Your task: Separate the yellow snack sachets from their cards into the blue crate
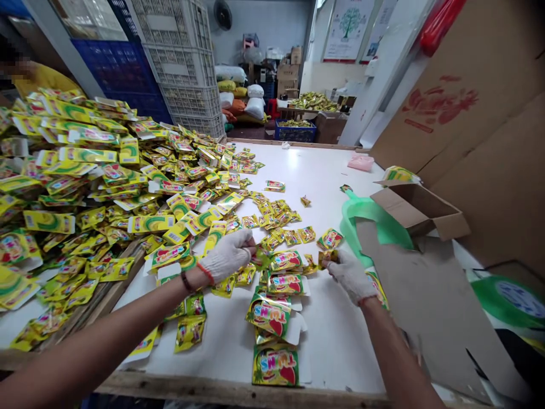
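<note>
While centre-frame, our white-gloved left hand (227, 255) and right hand (349, 275), each pinched shut on small yellow-green foil sachets (284, 261).

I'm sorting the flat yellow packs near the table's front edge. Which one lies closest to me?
The yellow pack reading "TEEMS" upside down, lying at the wooden front edge; the others sit farther up the table.

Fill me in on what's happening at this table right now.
A person in white knit gloves works at a white table among small yellow snack packets. The left hand rests on packets at the edge of the big pile; the right hand pinches one small packet. Larger packets lie nearest the person. An open cardboard box and a green bag sit to the right.
</note>
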### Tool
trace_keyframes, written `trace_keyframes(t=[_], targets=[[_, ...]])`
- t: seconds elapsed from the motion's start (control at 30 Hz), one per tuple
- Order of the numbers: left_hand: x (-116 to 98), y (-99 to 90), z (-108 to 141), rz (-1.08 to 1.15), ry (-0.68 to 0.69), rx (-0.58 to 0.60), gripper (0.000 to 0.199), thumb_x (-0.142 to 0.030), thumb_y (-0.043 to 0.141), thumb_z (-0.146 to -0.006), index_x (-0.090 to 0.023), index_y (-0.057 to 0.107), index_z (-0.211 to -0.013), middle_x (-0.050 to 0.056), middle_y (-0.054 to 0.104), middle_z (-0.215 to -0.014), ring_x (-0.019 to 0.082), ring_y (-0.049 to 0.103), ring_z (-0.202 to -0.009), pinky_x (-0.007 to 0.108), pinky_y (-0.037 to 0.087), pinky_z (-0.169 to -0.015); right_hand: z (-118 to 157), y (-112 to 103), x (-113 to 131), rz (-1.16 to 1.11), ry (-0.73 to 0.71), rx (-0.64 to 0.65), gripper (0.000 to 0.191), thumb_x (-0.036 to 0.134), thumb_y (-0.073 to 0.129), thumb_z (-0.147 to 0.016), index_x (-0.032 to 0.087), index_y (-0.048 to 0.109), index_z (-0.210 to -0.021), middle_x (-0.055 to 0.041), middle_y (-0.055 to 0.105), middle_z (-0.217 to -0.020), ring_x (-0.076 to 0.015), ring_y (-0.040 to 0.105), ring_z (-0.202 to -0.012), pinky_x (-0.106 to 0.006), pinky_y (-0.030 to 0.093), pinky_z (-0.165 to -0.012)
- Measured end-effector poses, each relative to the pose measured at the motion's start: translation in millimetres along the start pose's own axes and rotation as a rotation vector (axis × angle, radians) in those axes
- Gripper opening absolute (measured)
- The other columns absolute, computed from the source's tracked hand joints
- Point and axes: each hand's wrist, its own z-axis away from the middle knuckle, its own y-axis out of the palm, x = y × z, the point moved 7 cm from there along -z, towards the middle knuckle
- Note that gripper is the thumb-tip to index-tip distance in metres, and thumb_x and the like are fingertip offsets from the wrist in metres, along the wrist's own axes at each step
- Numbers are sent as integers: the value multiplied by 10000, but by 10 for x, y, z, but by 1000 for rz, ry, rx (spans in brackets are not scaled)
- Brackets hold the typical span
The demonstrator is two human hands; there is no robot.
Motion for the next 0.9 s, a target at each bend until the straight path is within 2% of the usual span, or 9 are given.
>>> trace_keyframes(t=[0.13,0.2,0.37,0.47,0.53,0.6,0.7,0.8,0.9], targets=[[-205,413,-203,292,-23,31,178,-220,494,-740,-162,584,-882,0,614,-749,132,564,-670,218,449,-581,320,64,500,-174,-203,231,152,272,471,-756,171,565,-820,28,561,-655,-98,481,-546,-194,384,-501],[-338,604,-249,371,-3,76,159,-209,520,-718,-150,616,-830,10,623,-754,137,577,-695,223,466,-608,370,59,662,-146,-265,254,110,265,535,-725,163,574,-721,33,546,-637,-93,459,-570,-185,353,-502],[-476,940,-271,672,-130,185,212,-232,626,-660,-147,546,-838,3,609,-712,129,588,-610,226,478,-536,242,-57,581,0,-217,117,235,317,624,-666,157,532,-520,58,414,-479,-84,372,-511,-198,248,-446],[-516,1056,-361,727,-84,156,273,-192,673,-611,-152,515,-830,6,620,-735,134,602,-634,227,487,-555,223,-172,385,-79,-108,-89,208,348,675,-615,164,587,-657,42,505,-573,-98,429,-534,-201,308,-458],[-556,1142,-455,673,-36,134,247,-181,646,-638,-150,508,-841,9,621,-727,134,606,-623,230,489,-553,247,-180,232,-292,-31,-166,332,340,673,-615,172,600,-892,-3,599,-783,-113,506,-586,-208,389,-486],[-649,1243,-570,466,36,144,194,-198,586,-704,-153,500,-872,9,628,-725,131,609,-614,228,487,-547,253,-107,100,-509,-1,-123,389,359,611,-678,182,562,-1021,-36,622,-903,-124,561,-602,-223,446,-494],[-851,1386,-805,48,155,159,112,-261,480,-796,-169,521,-845,13,638,-752,139,613,-673,228,475,-577,230,-83,-175,-664,85,-110,303,388,547,-726,176,560,-942,-26,640,-785,-125,578,-506,-223,452,-417],[-1026,1509,-1148,-164,186,123,184,-335,450,-813,-181,544,-848,56,633,-862,196,604,-833,290,467,-698,223,-249,-536,-672,211,-293,250,386,547,-729,176,522,-862,3,608,-658,-108,538,-412,-190,382,-332],[-1143,1694,-1500,-344,160,112,369,-425,568,-717,-175,518,-983,123,606,-985,283,575,-944,372,448,-769,225,-407,-761,-628,242,-423,225,390,523,-767,176,502,-830,34,553,-547,-89,487,-374,-169,339,-328]])
